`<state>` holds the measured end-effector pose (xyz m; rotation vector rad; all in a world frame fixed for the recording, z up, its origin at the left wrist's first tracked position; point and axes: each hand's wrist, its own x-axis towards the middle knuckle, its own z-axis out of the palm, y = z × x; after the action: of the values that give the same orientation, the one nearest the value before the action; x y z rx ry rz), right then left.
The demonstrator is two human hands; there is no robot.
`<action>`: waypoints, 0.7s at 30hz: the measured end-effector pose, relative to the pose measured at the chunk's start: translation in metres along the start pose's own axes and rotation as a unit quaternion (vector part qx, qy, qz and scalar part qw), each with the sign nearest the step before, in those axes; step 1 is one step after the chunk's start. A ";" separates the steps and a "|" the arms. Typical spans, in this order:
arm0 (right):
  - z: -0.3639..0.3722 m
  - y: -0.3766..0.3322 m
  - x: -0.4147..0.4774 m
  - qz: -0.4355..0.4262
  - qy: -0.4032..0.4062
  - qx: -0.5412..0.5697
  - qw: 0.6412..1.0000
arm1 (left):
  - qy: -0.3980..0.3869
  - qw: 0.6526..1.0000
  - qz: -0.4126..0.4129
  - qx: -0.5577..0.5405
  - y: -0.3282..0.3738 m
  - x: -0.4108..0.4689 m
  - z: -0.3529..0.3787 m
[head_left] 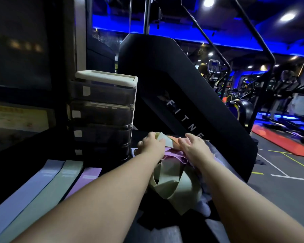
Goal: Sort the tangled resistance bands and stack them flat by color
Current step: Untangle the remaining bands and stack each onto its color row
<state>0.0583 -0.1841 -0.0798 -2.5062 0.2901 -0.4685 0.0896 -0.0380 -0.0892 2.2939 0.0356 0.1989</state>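
Observation:
A tangle of resistance bands lies on the dark surface between my forearms: green loops [172, 183], a pink band [174, 156], an orange band [174, 141] at the far end and lavender ones [204, 207] at the right edge. My left hand [152, 143] grips a pale green band end [166, 140] lifted above the pile. My right hand [195, 146] rests on the pile beside it, fingers spread over the orange band. To the left, three bands lie flat side by side: lavender [30, 186], green [56, 183], pink [84, 181].
A dark drawer tower with a white lid [104, 109] stands just left of the pile. A large black slanted machine panel [182, 102] rises behind it. Gym floor with painted lines and red mats [279, 142] drops away at the right.

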 end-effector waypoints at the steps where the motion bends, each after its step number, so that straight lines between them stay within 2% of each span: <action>1: 0.005 0.002 0.004 0.002 -0.014 0.014 1.000 | -0.019 1.000 -0.007 0.003 -0.002 0.003 0.005; 5: 0.019 0.009 0.002 0.025 -0.039 0.019 0.999 | -0.034 0.998 -0.027 -0.050 -0.011 0.010 0.016; 10: 0.011 0.015 0.000 0.013 0.074 0.180 0.981 | 0.017 0.988 0.007 -0.156 -0.004 0.006 0.006; 15: -0.019 0.010 -0.008 -0.047 0.163 0.282 0.944 | 0.020 0.953 0.072 -0.294 0.024 -0.008 -0.017; 21: -0.078 -0.018 -0.034 -0.133 0.226 0.327 0.908 | 0.007 0.915 0.126 -0.383 0.070 -0.042 -0.062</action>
<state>-0.0011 -0.1980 -0.0180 -1.7591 -0.0466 -1.0668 0.0356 -0.0432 -0.0022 1.5039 -0.2876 0.2996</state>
